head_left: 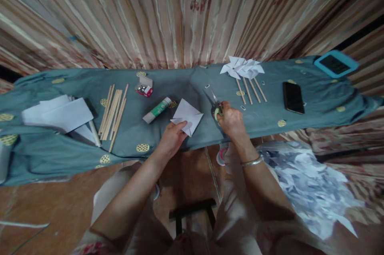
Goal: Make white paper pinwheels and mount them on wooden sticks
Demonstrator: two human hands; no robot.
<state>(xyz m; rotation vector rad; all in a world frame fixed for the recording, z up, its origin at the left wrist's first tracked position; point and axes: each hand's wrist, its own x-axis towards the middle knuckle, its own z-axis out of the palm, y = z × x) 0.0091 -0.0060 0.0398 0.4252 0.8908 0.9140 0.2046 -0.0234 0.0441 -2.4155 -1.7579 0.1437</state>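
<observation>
Striped curtain behind the cloth-covered bench (45,159) — at its near edge my left hand (171,139) pinches the light, floppy, crease-prone paper square (187,117) by its corner, my right hand (231,123) closed round scissors (216,105).

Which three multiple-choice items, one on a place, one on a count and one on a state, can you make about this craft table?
1. Where does the glue stick lie?
A. left of the folded white paper
B. on the black phone
C. under the paper pinwheels

2. How many sticks lie below the paper pinwheels?
A. one
B. four
C. nine

3. What does the right hand do?
A. rests flat and empty
B. grips the scissors
C. lifts the phone

Answers:
1 A, the glue stick lies just left of the paper that the left hand holds.
2 B, four sticks show.
3 B, fingers are in the scissor handles.
</observation>
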